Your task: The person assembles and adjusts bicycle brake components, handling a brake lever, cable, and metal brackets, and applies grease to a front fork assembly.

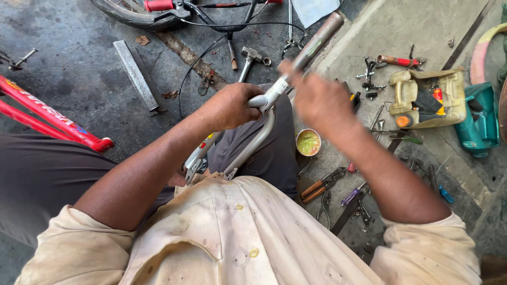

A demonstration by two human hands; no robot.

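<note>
Two bare hands work a silver-painted metal bicycle fork [261, 124] at the centre of the frame, above a lap in dark trousers and a stained cream shirt. The left hand [232, 105] wraps its fingers tightly around the fork's crown, where the two blades curve down towards the person's knees. The right hand [319, 100], blurred, sits against the steerer tube [317, 39] that slants up to the upper middle of the frame; its fingers look curled about the tube, though the blur makes the grip hard to tell for certain.

Just below the right hand, a small round tin of yellow-green grease [308, 142] stands on the oily concrete floor [95, 89]. Orange-handled pliers [321, 186] and a purple-handled tool [351, 195] lie near it at lower right. At right, a cut-open yellowed plastic jug [454, 100] holds small tools, with a teal power tool [478, 121] just beside it. A steel hammer [248, 60] and a flat grey metal file [136, 74] lie at upper centre and upper left, well apart from each other. A red bicycle frame [47, 113] crosses the left edge, and a bicycle wheel with a red-gripped handlebar [158, 8] lies along the top edge.
</note>
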